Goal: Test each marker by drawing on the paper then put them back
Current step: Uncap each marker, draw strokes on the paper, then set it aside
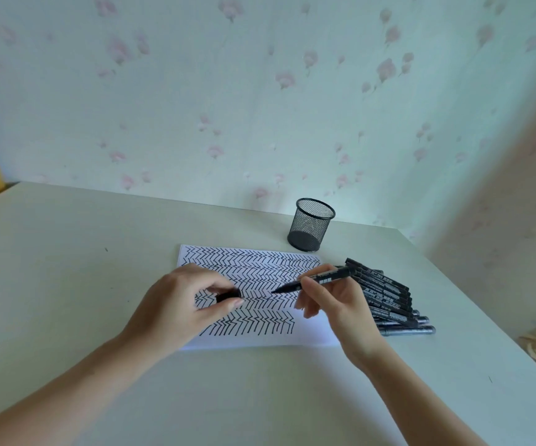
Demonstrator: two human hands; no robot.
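A white paper (311, 333) lies on the table, covered with rows of black zigzag strokes. My right hand (337, 304) grips an uncapped black marker (315, 280), its tip pointing left just above the paper's middle. My left hand (183, 304) pinches the marker's black cap (228, 296) between thumb and fingers over the paper's left part. A pile of several black markers (392, 304) lies to the right of the paper, partly behind my right hand.
A black mesh pen cup (311, 224) stands upright and empty behind the paper near the wall. The pale table (67, 268) ends at the right edge close to the marker pile. A yellow object sits at the far left.
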